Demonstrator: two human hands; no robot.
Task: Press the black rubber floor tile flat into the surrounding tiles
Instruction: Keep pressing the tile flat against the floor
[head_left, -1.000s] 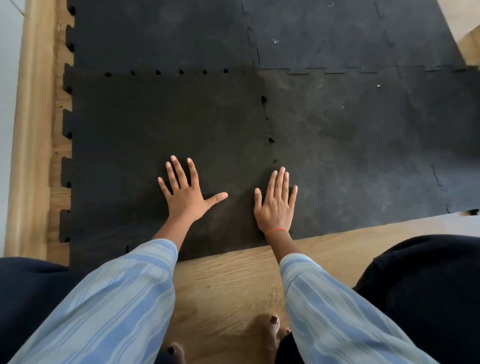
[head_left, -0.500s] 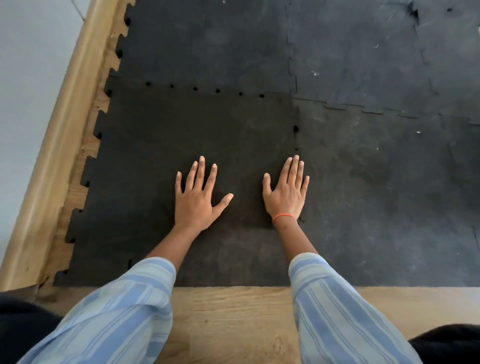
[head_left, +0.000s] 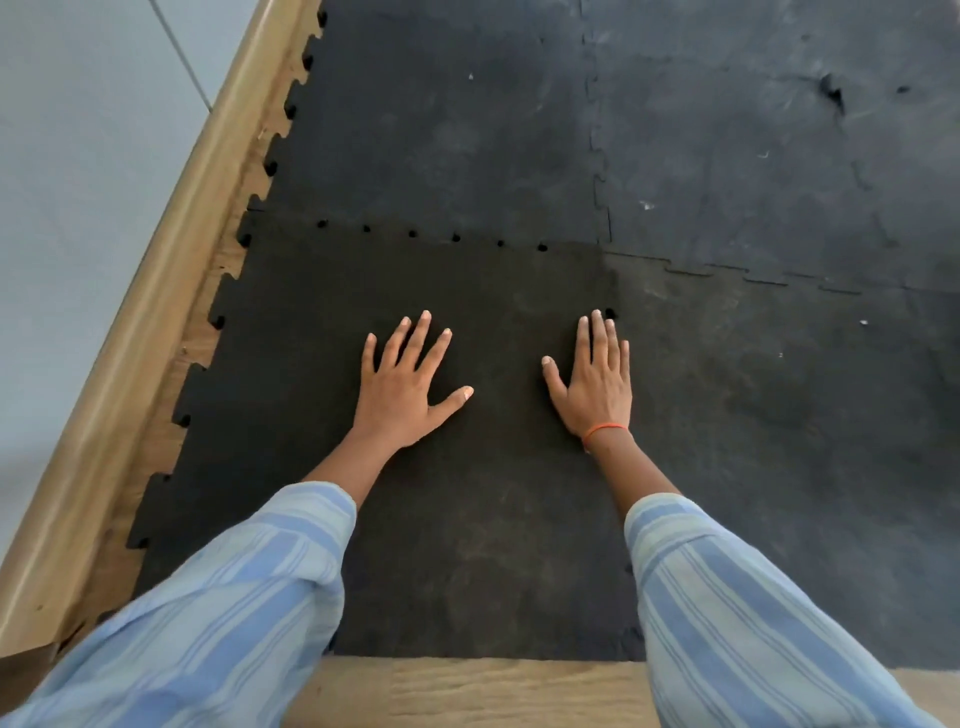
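The black rubber floor tile (head_left: 322, 395) lies on the floor at the lower left, darker than its neighbours, with jigsaw teeth along its left side. Small gaps show along its far seam and one at its right seam. My left hand (head_left: 402, 392) lies palm down near the tile's middle, fingers spread. My right hand (head_left: 595, 382) lies flat by the tile's right seam, fingers together and pointing away from me, an orange band at the wrist. Neither hand holds anything. Greyer surrounding tiles (head_left: 769, 395) adjoin it on the right and far side.
A wooden skirting board (head_left: 130, 353) runs diagonally along the left, with a strip of wood floor between it and the tile's teeth. A grey wall (head_left: 67, 171) rises behind it. Bare wood floor (head_left: 467, 691) shows at the near edge.
Both hands have moved further away from me across the tile, still flat. The view has shifted forward and turned, so my knees and feet are out of frame.
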